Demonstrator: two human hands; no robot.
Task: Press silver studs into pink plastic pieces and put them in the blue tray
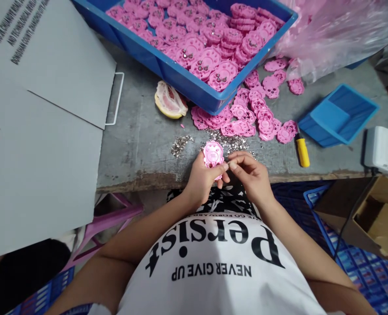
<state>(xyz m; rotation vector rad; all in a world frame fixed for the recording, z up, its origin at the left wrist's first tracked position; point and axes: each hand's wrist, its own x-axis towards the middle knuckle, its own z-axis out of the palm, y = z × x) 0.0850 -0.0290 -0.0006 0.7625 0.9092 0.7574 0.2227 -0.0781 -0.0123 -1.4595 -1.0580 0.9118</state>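
Note:
My left hand (202,177) is closed round a pink plastic part (213,152), holding it upright with its patterned face toward me. Close beside it, my right hand (251,175) pinches with thumb and forefinger at the part's lower right; whatever sits between those fingertips is too small to make out. Just beyond the hands, small silvery metal pieces (235,143) lie scattered on the bench, with a smaller heap (180,145) to the left. Loose pink parts (266,120) spread out behind them.
A blue bin (141,48) full of pink parts stands at the back, a cut pomelo (170,103) at its near side. Rightward are a yellow-handled screwdriver (302,151), a small blue tray (336,116) and a white box-shaped device (381,149). A large grey carton (49,131) borders the left.

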